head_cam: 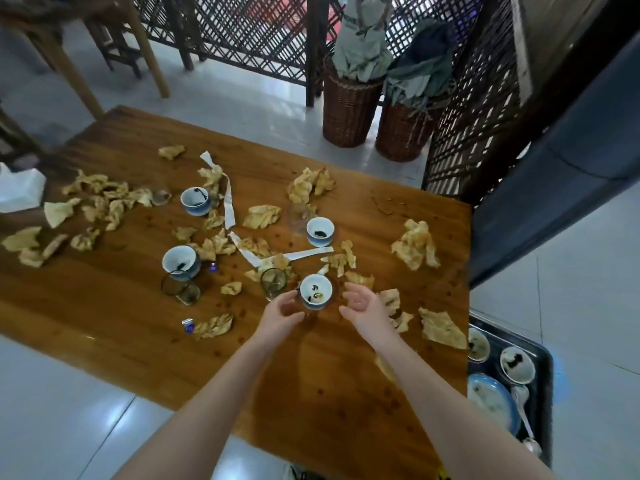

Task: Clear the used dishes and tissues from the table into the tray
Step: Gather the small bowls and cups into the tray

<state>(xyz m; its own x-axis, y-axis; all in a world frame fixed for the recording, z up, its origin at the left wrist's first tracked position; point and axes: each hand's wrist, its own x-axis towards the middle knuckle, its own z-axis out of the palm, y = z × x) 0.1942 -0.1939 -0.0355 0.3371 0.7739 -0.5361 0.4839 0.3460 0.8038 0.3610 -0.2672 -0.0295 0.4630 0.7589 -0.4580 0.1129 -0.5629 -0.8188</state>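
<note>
The cup (316,292) sits just below the middle of the frame on the table (325,379), white inside with dark dregs and a pale scrap at the bottom. The left hand (282,308) curls its fingers and thumb round the cup's left side. The right hand (360,303) is just right of the cup and apart from it, palm turned inward, fingers loosely bent and spread, holding nothing.

A glass (273,284) stands just left of the cup, beside the left fingers. Crumpled tissues (415,247) lie scattered over most of the table, thickest toward the left edge and around the middle, with a few under and beside the right hand. White paper strips (228,202) run among them.

Three more cups (320,231) stand further up and to the left, each with dark dregs. The lower left one has another glass (175,284) touching it.

The tray (545,358) shows at the lower right, past the table's right edge and below it. It holds two bowls (517,364), a blue-rimmed plate (488,405) and spoons (521,407).

A white tissue pack (19,192) lies at the far left. Two wicker baskets (348,112) stand on the floor at the upper right, against a lattice screen (242,36).
</note>
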